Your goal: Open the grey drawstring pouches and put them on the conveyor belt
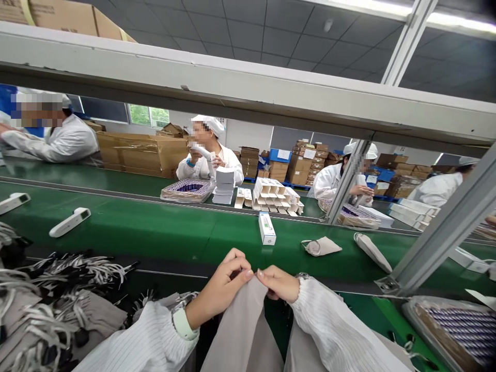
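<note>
My left hand [222, 287] and my right hand [279, 283] both pinch the top edge of a grey cloth pouch [244, 330], held upright in front of me at the near edge of the green conveyor belt [163, 230]. The fingertips of both hands nearly meet at the pouch's mouth. A heap of more grey pouches with black and white drawstrings [50, 305] lies to my left. On the belt ahead lie a small white box [267, 228], a filled grey pouch [321, 247] and another pouch [372, 251].
Two white hand-held devices [70, 222] [13, 202] lie on the belt at left. Across it, several workers in white coats and caps handle white boxes [275, 196] and trays [188, 190]. A metal frame post [442, 232] slants at right above a tray [457, 328].
</note>
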`<act>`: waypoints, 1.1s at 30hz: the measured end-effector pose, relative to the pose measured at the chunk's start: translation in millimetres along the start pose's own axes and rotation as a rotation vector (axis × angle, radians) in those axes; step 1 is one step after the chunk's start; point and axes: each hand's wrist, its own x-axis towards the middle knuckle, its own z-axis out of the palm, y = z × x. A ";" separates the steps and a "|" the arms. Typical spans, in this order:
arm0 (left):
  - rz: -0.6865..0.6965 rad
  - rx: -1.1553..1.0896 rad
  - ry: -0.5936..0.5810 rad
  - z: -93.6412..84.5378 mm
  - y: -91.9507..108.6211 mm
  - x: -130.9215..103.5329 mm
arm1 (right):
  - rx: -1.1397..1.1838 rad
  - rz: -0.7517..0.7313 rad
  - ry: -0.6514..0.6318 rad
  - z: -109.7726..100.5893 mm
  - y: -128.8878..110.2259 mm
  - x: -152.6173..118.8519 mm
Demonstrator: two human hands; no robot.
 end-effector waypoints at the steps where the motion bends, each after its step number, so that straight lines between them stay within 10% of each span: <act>1: 0.002 0.000 0.002 -0.9 0.4 0.8 | -0.009 0.043 -0.014 3.1 0.6 0.2; 4: 0.012 0.028 0.017 -7.0 2.8 3.3 | -0.070 0.028 0.058 6.9 -5.2 -1.7; 7: -0.103 0.132 0.042 -18.1 8.4 3.5 | -0.244 -0.217 0.435 -1.8 -18.9 -7.9; 13: -0.279 0.215 -0.365 -28.9 34.5 -5.3 | -0.602 -0.395 0.931 -35.1 -26.0 -22.5; 16: -0.324 0.134 -0.381 -25.4 60.0 -16.8 | -0.816 -0.383 1.042 -49.0 -19.7 -26.0; 20: -0.377 0.063 -0.402 -21.2 89.2 -37.5 | -0.645 -0.338 0.862 -55.5 -19.3 -25.7; 27: -0.313 -0.337 -0.137 -16.2 75.2 -36.3 | -0.046 -0.283 -0.158 26.4 -21.0 -12.8; 30: -0.238 -0.243 -0.072 -13.5 71.0 -27.8 | -0.034 -0.300 -0.124 51.6 -17.1 -5.8; 33: -0.162 -0.001 -0.045 -8.5 67.0 -25.3 | -0.089 -0.370 0.384 31.3 -19.3 -4.1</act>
